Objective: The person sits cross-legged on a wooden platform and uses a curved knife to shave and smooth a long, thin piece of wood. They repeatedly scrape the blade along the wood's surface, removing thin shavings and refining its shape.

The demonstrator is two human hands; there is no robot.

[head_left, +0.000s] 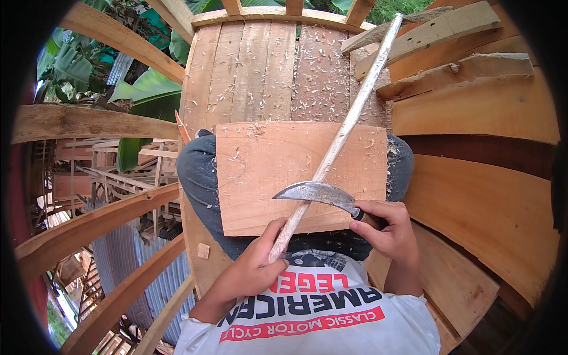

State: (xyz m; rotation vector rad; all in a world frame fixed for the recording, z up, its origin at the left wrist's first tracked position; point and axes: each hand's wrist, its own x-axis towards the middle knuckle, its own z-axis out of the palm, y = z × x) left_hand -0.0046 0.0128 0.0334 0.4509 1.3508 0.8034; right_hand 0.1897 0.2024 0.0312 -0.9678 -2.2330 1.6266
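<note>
My left hand (260,260) is closed around the near end of a long pale wooden stick (349,121). From there the stick slants away to the far right, crossing above a flat wooden board (254,183) laid over my legs. In my right hand (389,229) is the dark handle of a curved knife (316,192), my thumb and fingers wrapped round it. Its blade points left and lies across the stick just beyond my left hand. Thin wood shavings are scattered over the board.
More shavings cover the plank floor (248,65) ahead. Rough boards (438,35) lean at the far right, beside a wooden plank wall (473,195). Wooden rails (94,225) run along the left, with corrugated metal sheets (154,278) below. A small wood block (203,251) lies near my left side.
</note>
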